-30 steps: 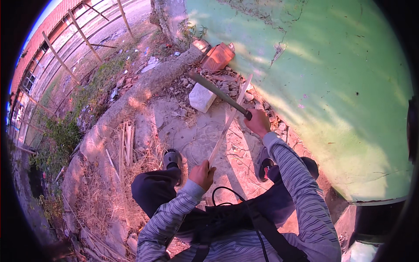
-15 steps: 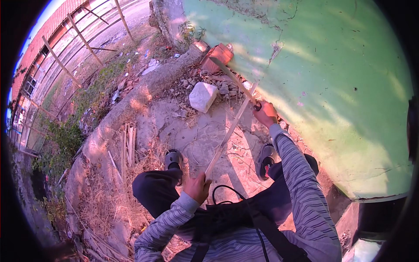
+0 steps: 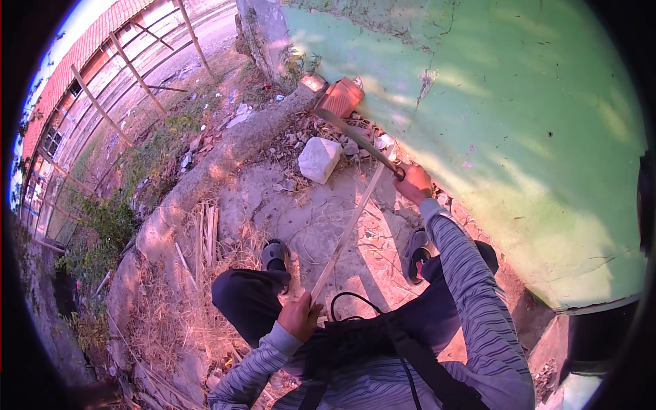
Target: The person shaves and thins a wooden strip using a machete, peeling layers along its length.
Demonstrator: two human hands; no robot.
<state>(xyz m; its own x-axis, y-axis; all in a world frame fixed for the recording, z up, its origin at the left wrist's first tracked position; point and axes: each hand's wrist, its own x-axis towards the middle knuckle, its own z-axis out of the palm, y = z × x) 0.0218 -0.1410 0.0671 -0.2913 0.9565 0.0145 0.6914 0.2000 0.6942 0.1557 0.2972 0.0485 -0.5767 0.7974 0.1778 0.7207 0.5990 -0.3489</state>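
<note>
My left hand (image 3: pixel 299 318) is closed around the near end of a long, flat, pale strip (image 3: pixel 346 232) that looks like split bamboo or wood. The strip slants up and to the right, away from my lap. In my right hand (image 3: pixel 414 184) is the dark handle of a machete (image 3: pixel 360 140), its blade pointing up and to the left. Close to the handle, the blade lies across or against the far end of the strip. Whether the edge bites into it, I cannot tell.
A white stone block (image 3: pixel 320 160) and reddish roof tiles (image 3: pixel 340 98) lie beyond the strip. A green wall (image 3: pixel 506 157) runs along the right. Several split strips (image 3: pixel 206 232) rest among fibrous shavings (image 3: pixel 174 294) at left, inside a low curved ridge (image 3: pixel 205 167).
My left hand has drawn back slightly toward me and left, taking the strip along. The machete blade now crosses the strip near its far end, and my right hand has shifted slightly.
</note>
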